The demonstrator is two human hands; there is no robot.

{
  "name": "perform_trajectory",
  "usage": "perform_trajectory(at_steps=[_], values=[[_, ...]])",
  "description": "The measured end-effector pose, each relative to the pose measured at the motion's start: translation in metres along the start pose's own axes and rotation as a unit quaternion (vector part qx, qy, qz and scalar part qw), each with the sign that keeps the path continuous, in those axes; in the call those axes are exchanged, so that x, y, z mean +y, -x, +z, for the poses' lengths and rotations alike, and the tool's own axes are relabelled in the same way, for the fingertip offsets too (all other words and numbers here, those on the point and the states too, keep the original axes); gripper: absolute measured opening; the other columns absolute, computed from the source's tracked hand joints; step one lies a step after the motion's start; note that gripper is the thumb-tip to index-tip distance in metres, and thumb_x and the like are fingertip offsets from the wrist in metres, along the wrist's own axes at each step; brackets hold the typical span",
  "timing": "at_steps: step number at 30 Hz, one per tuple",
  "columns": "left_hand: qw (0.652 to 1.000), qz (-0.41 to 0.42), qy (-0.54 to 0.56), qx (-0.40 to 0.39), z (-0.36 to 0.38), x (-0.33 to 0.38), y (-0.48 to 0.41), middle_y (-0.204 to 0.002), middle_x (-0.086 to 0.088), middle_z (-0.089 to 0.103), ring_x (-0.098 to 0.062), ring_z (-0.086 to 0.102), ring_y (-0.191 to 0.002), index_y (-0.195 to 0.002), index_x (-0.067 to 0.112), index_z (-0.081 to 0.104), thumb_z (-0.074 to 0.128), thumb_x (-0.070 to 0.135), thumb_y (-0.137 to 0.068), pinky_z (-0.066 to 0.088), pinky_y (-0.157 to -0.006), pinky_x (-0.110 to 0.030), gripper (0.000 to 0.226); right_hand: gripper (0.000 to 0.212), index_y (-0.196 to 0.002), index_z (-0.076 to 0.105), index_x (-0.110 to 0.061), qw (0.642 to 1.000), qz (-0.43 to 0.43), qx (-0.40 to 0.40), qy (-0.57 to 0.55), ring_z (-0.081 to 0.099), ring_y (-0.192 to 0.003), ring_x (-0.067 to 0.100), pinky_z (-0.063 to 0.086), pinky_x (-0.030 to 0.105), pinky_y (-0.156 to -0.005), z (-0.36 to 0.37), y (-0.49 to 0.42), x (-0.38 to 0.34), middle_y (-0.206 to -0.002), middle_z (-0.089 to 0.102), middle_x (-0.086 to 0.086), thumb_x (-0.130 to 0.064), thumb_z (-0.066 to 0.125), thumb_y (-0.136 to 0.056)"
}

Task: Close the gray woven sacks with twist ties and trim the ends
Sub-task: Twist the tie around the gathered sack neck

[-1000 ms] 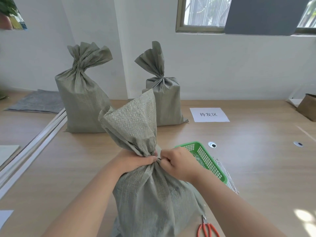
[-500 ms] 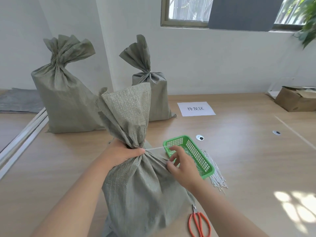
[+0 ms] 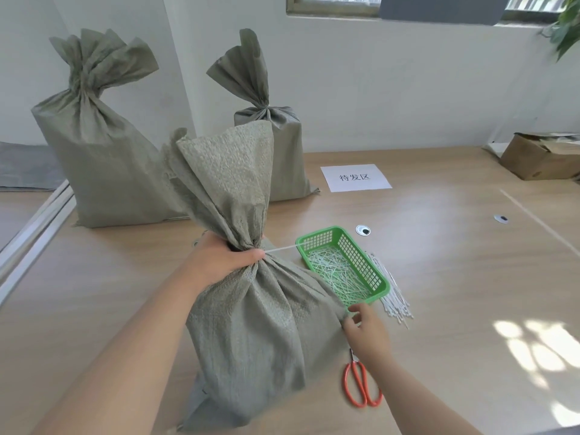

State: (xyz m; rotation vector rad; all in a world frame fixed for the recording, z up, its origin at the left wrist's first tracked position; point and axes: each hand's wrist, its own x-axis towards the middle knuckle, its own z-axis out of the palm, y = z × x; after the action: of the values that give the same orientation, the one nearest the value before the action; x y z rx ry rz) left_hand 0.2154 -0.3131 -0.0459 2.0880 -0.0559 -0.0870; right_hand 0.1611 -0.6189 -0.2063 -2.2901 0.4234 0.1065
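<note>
A gray woven sack stands on the table in front of me. My left hand grips its gathered neck. A white tie is cinched around that neck, and its free end sticks out to the right. My right hand hovers low beside the sack's right side, fingers loosely curled, holding nothing. Orange-handled scissors lie on the table just below that hand. Two other gray sacks, one at the back left and one at the back middle, stand with their necks gathered.
A green basket holding cut tie pieces sits right of the sack, with a bundle of white ties beside it. A paper label lies further back. A cardboard box sits at the far right. Folded gray sacks lie far left.
My right hand let go of the tie end at the neck and dropped down to the right, toward the scissors. The tie's free end now sticks out alone. My left hand stayed on the neck.
</note>
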Motion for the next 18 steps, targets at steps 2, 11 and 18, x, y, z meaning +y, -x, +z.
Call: perform_trajectory(at_steps=[2,11,18], values=[[1.0,-0.005,-0.001,0.004,-0.001,-0.001,0.001,-0.109,0.017,0.075,-0.002,0.065,-0.11,-0.105,0.034,0.077,0.085,0.053,-0.065,0.047,-0.103,-0.032,0.046,0.029,-0.116,0.058,-0.021,0.999,0.043,-0.009,0.016,0.061,-0.085,0.018,0.045,0.032,-0.074,0.004,0.003,0.015,-0.092,0.063,-0.003,-0.03,0.057,-0.089],[0.999,0.033,0.007,0.005,0.002,-0.004,0.0,-0.097,0.03,0.073,0.014,0.064,-0.097,-0.095,0.035,0.076,0.084,0.025,-0.081,0.045,-0.092,-0.018,0.019,0.03,-0.116,0.054,-0.015,0.982,0.136,-0.09,0.099,0.062,-0.108,0.028,0.041,0.03,-0.075,0.035,0.017,0.077,-0.114,0.066,0.008,-0.026,0.055,-0.088],[0.999,0.051,0.013,0.01,0.003,-0.007,-0.002,-0.098,0.029,0.074,0.013,0.065,-0.097,-0.095,0.035,0.075,0.084,0.021,-0.082,0.045,-0.088,-0.012,0.022,0.011,-0.095,0.041,-0.019,0.971,0.119,-0.086,0.188,0.06,-0.107,0.031,0.046,0.033,-0.079,0.046,0.021,0.095,-0.111,0.058,0.011,-0.02,0.051,-0.09]])
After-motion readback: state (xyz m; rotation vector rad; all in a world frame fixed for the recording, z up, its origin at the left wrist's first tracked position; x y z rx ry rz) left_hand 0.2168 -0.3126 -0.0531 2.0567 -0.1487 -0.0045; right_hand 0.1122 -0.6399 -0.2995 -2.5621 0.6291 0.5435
